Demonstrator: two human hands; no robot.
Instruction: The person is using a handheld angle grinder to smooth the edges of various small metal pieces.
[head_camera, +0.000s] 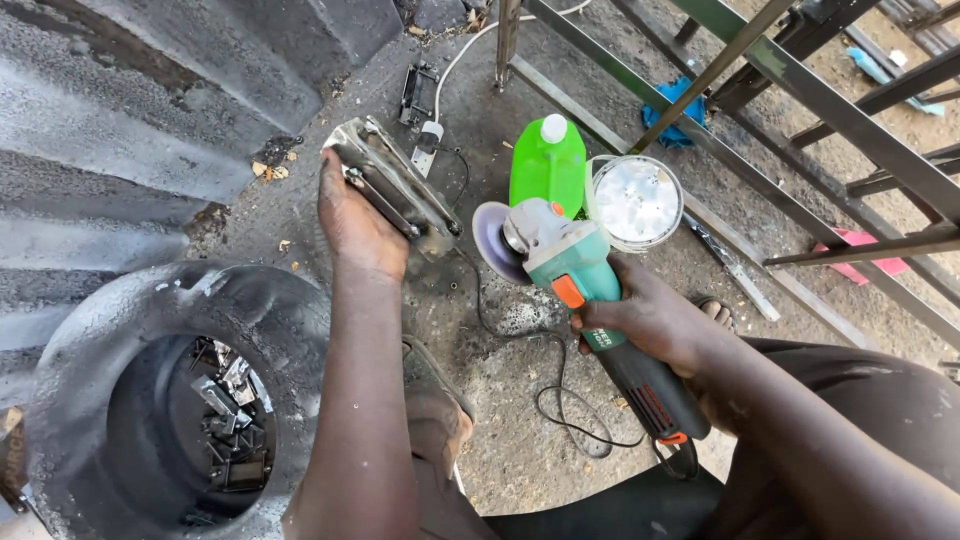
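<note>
I see my left hand (355, 225) pressed down on a flat metal piece (392, 180), fingers curled over its near edge, pinning it against the concrete floor (520, 440). My right hand (650, 320) is wrapped tight around the body of a green angle grinder (580, 290), whose disc (490, 242) faces left and hangs just beside the metal piece without touching it, as far as I can tell. The two hands are apart, each clamped on its own thing.

The grinder's black cord (560, 400) loops over the floor between my knees. Right behind the grinder stands a green plastic jug (548, 165) with a white cap, and just beside it to the right a round tin (636, 200) with a shiny inside; both sit close enough to crowd the grinder's head. A white cable (470, 45) runs off past a socket block (428, 140) beyond the metal piece.

On my left a big dark metal drum (150, 400) lies open toward me, with small metal parts (230, 420) heaped inside. Its rim comes close to my left forearm. Corrugated metal sheeting (110, 130) rises behind it. To the right a frame of dark steel bars (800, 90) stretches across the ground, with a blue rag (680, 110) under it and a pink object (865, 265) farther out.
</note>
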